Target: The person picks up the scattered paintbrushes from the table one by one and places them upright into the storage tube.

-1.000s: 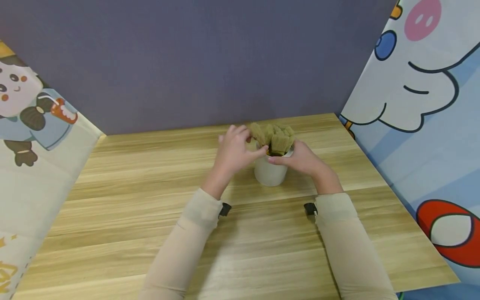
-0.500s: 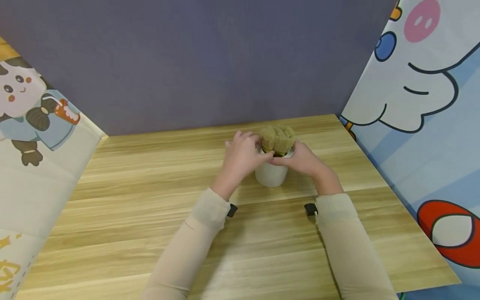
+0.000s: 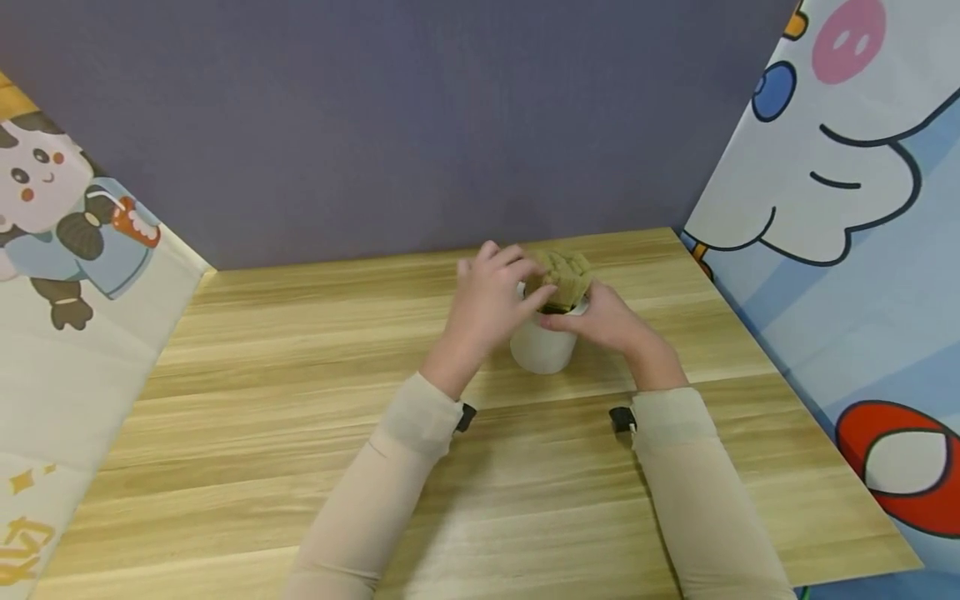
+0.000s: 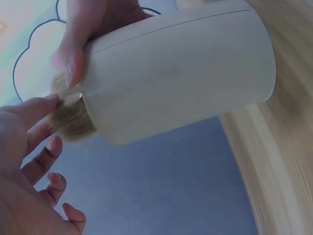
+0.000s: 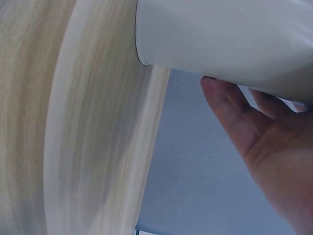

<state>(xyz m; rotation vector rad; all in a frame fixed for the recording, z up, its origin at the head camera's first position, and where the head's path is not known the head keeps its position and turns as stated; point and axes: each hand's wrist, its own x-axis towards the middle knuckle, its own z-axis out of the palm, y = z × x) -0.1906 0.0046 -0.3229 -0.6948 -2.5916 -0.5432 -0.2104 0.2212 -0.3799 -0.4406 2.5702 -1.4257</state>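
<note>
A white cylindrical container (image 3: 542, 348) stands upright on the table. An olive-brown fibrous bundle (image 3: 562, 279) bulges above its rim; in the left wrist view loose strands of the bundle (image 4: 73, 120) poke from the mouth. My right hand (image 3: 611, 321) grips the container near the top, its thumb at the front rim and the fingers around the far side. In the right wrist view, the fingers (image 5: 227, 100) lie along the container wall. My left hand (image 3: 491, 292) is at the rim's left side, fingers loosely spread, with thumb and fingertips right at the bundle.
The wooden table (image 3: 285, 400) runs up to a dark grey-purple back panel (image 3: 450, 125). Cartoon-printed panels stand on the left (image 3: 82, 275) and right (image 3: 840, 208). Each wrist carries a small black camera.
My left hand has moved right, closed in on the bundle's left part and then spread its fingers. The bundle's left part now sits closer in. The right hand keeps its hold.
</note>
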